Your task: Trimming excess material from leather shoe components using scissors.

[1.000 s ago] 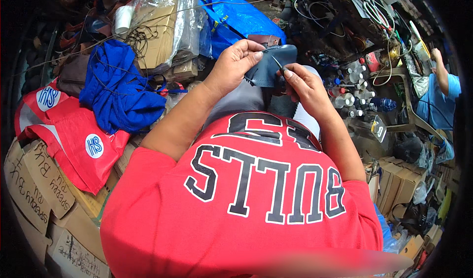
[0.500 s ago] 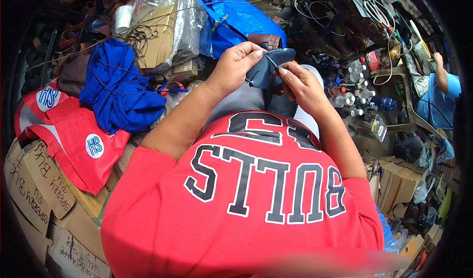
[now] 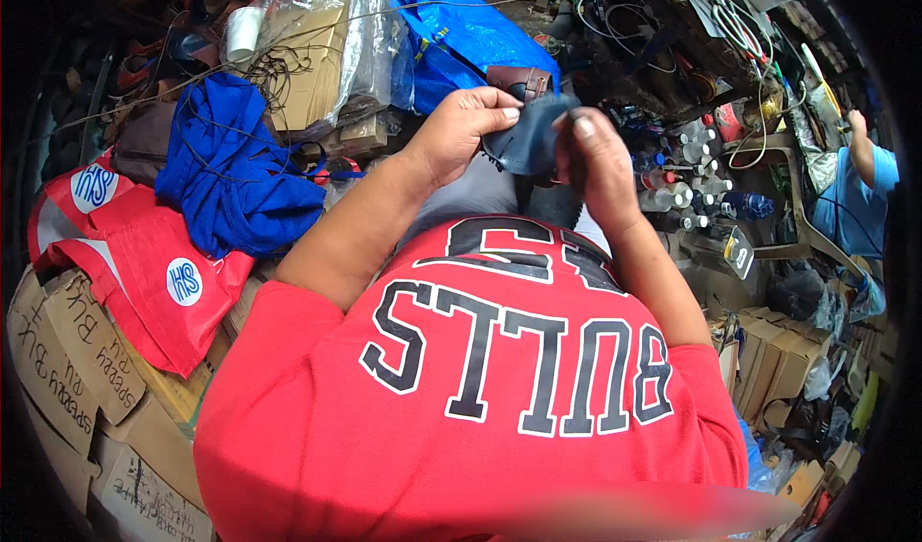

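Observation:
A dark blue leather-like piece, with a row of dark stitches or holes along its lower left edge, is held up in front of my chest. My left hand pinches its upper left edge between thumb and forefinger. At the piece's right side is my right hand, its fingers closed and partly smeared by motion. Something dark shows at its fingertips, too blurred to make out. Just beyond the piece lies a brown leather item, partly covered by it.
Blue cloth and a red bag lie at left above cardboard boxes. A blue plastic bag is ahead. Several small bottles stand at right, near loose cables. Another person's arm shows far right.
My right hand has risen and turned beside the blue piece. The thin dark strand stretched between my hands no longer shows clearly. My left hand keeps its pinch, and the piece has tilted.

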`<state>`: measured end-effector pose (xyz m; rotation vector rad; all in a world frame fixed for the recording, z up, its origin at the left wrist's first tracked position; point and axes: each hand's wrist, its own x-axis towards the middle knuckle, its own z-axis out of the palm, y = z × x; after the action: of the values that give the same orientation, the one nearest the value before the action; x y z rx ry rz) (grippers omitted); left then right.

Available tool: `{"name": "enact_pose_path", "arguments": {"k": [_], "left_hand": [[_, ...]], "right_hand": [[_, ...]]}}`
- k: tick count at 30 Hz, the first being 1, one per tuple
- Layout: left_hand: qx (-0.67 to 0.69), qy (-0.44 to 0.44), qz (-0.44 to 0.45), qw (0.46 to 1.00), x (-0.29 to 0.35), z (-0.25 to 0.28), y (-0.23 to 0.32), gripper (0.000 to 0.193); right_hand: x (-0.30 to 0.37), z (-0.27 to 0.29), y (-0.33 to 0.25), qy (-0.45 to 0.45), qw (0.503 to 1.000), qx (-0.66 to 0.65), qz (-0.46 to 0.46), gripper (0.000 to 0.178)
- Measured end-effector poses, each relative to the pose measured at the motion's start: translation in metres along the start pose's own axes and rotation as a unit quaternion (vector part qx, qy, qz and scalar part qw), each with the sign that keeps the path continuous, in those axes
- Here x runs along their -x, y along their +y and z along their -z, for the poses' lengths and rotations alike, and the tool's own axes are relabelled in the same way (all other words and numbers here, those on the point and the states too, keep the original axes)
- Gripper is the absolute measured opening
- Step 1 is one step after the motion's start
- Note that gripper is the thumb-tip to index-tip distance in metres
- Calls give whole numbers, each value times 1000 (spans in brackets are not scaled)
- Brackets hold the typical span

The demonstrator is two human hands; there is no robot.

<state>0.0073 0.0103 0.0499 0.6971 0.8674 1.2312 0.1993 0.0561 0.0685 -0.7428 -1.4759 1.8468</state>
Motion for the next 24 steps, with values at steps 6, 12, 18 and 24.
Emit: {"name": "enact_pose_path", "arguments": {"k": [6,12,18,24], "left_hand": [[-12,53,-11,998,2,9,-3,19],[-37,20,-17,999,1,4,3,23],[-206,23,-57,977,4,-2,5,23],[-236,13,-53,970,4,-1,4,24]], "right_hand": [[-2,14,-16,-60,990,110,-71,24],[1,2,-14,-57,966,239,-81,27],[-1,-1,-17,-51,958,265,-101,28],[-1,-1,-20,-60,949,286,-119,29]]}}
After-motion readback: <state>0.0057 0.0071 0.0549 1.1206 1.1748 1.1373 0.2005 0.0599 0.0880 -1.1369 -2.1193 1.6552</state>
